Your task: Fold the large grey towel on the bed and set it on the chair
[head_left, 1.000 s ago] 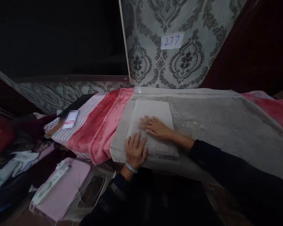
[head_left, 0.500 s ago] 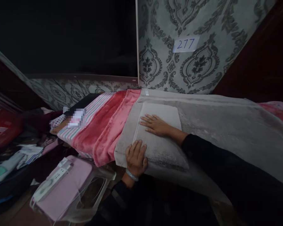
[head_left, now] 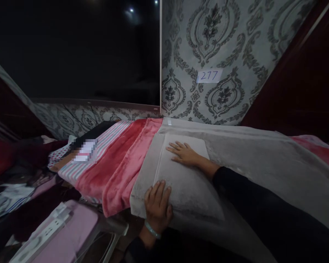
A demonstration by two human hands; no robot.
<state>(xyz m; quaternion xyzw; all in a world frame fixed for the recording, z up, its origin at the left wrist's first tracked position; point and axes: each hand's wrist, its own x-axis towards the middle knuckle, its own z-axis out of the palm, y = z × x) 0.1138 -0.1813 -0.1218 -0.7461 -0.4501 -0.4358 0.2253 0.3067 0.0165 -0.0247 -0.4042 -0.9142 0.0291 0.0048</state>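
A folded grey plush cloth (head_left: 189,193) lies flat on a larger spread of grey plush fabric (head_left: 249,157). My right hand (head_left: 184,154) rests palm down on its paler upper part, fingers spread. Near the lower left edge of the folded piece, my left hand (head_left: 158,204) lies with its fingers stretched forward, a pale bangle at the wrist. Both hands press on the cloth and neither grips it. Left of the grey fabric is a pink and red plush blanket (head_left: 123,160).
A large dark television screen (head_left: 76,51) stands behind on the left. The wall carries a paper label (head_left: 209,75) reading 277. At lower left a white power strip (head_left: 44,233) lies on a pink stool (head_left: 76,226), near piled clothes (head_left: 13,193). Striped cloth (head_left: 106,138) borders the red blanket.
The camera view has tilted upward, so the scene sits lower in the picture. My right hand has slid slightly over the folded cloth; my left hand stays at its lower left edge.
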